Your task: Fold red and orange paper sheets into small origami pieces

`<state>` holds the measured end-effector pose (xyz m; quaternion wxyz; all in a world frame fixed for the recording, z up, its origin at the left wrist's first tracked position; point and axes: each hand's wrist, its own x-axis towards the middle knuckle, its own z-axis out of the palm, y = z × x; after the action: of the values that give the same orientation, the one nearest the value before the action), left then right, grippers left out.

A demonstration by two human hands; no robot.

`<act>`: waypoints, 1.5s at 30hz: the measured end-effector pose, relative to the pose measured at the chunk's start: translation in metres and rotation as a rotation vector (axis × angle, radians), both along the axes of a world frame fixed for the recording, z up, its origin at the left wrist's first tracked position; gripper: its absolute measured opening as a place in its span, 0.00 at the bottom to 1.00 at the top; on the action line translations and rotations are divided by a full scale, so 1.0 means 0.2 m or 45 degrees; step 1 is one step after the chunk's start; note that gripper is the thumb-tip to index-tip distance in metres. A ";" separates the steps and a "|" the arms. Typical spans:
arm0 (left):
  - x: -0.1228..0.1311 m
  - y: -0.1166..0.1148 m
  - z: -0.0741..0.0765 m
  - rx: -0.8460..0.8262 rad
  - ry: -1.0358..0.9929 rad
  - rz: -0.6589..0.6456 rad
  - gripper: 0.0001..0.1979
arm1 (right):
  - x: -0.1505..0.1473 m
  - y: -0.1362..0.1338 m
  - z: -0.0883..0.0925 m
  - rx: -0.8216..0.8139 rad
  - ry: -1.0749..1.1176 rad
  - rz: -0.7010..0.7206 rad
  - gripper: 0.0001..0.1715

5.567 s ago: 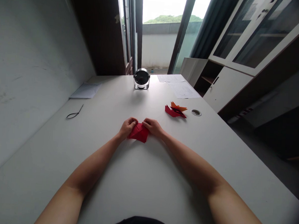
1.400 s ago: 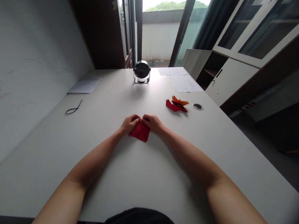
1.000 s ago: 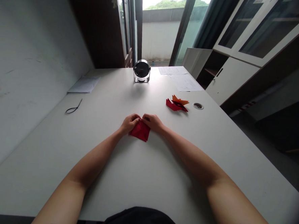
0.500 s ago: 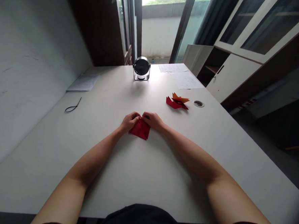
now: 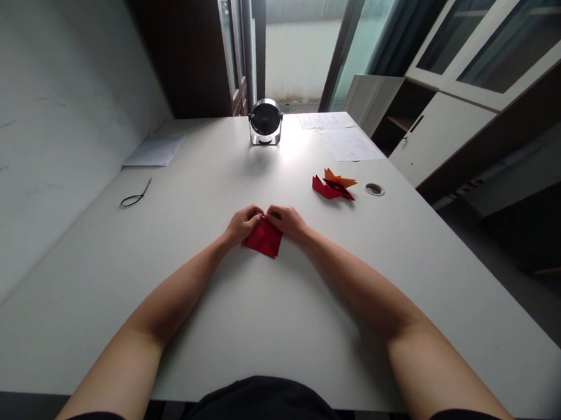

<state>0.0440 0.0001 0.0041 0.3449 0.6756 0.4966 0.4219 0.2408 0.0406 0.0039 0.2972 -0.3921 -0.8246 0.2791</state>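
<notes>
At the left of the white table (image 5: 235, 334), whose top is smooth and flat, lies a thin black loop (image 5: 131, 200) with a straight tail; beyond it, near the wall, are pale flat papers (image 5: 154, 150). The left hand (image 5: 244, 225) grips the upper left edge of the red folded paper (image 5: 264, 237), thumb and fingers pinched together. The left forearm extends forward and inward, elbow bent outward. The red folded paper lies between the two hands, its body on the near side of the fingertips; it is a compact, flat, four-sided, layered piece with a matte surface. Well beyond it stands a round black device (image 5: 266, 118) in a shiny metal bracket. The right hand (image 5: 286, 223) pinches the upper right edge, fingers curled, fingertips just beside those of the left; its forearm mirrors the opposite one. Farther right, red folded figures (image 5: 326, 189) and an orange folded figure (image 5: 340, 179) are grouped, with pointed, angular tips. Beyond these lie printed sheets (image 5: 351, 144). A round, pale-rimmed fitting (image 5: 374, 189) is set in the tabletop at far right.
</notes>
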 end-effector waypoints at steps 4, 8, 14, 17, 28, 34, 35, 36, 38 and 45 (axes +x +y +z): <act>0.00 0.00 0.00 -0.014 -0.005 0.004 0.09 | 0.00 0.00 0.00 0.008 -0.001 0.003 0.11; 0.00 0.00 0.00 -0.010 -0.002 0.001 0.09 | 0.00 0.00 0.01 0.006 -0.008 0.000 0.11; 0.00 0.00 -0.01 0.010 0.017 -0.004 0.09 | 0.00 0.00 0.01 0.011 -0.009 0.004 0.11; 0.00 0.00 -0.01 0.003 0.016 -0.006 0.09 | 0.00 0.00 0.01 0.014 -0.003 0.007 0.12; 0.00 0.00 -0.02 -0.019 -0.038 0.021 0.09 | 0.00 0.00 0.00 0.015 0.000 0.012 0.12; 0.00 0.00 -0.02 -0.009 -0.029 0.012 0.09 | 0.00 0.00 0.01 0.011 0.008 0.010 0.12; 0.00 0.00 -0.02 -0.008 -0.027 0.011 0.09 | 0.00 0.00 0.01 0.009 0.009 0.010 0.12; 0.00 0.00 -0.02 -0.006 -0.026 0.009 0.09 | 0.00 0.00 0.01 0.008 0.010 0.010 0.12; 0.00 0.00 -0.01 -0.002 -0.020 0.003 0.09 | 0.00 0.00 0.01 0.008 0.011 0.011 0.11; 0.00 0.01 -0.02 -0.001 0.005 0.024 0.09 | 0.00 0.00 0.00 0.031 -0.005 -0.005 0.12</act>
<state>0.0437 0.0024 -0.0002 0.3401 0.6717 0.5038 0.4235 0.2408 0.0411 0.0043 0.3007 -0.3906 -0.8279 0.2677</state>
